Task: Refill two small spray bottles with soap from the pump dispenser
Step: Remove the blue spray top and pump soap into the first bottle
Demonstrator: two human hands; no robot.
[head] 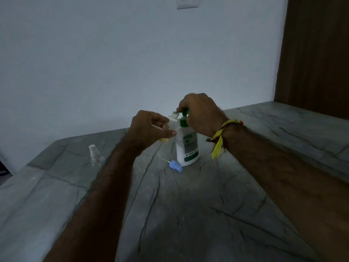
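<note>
A white pump dispenser (188,148) with a green pump head and green label stands upright on the grey marble table (188,214). My right hand (200,115) rests curled over the green pump head. My left hand (149,129) grips a small clear spray bottle (172,121) with no cap, tilted, its open neck right under the pump's nozzle. Yellowish liquid shows at this bottle's bottom. A blue spray cap (176,166) with its thin dip tube lies on the table in front of the dispenser. A second small clear spray bottle (95,154) with a white cap stands to the left.
A pale wall runs close behind the table, with a switch plate (186,2) high up. A dark wooden panel (313,53) stands at the back right. The table's left edge (11,178) drops off near the capped bottle.
</note>
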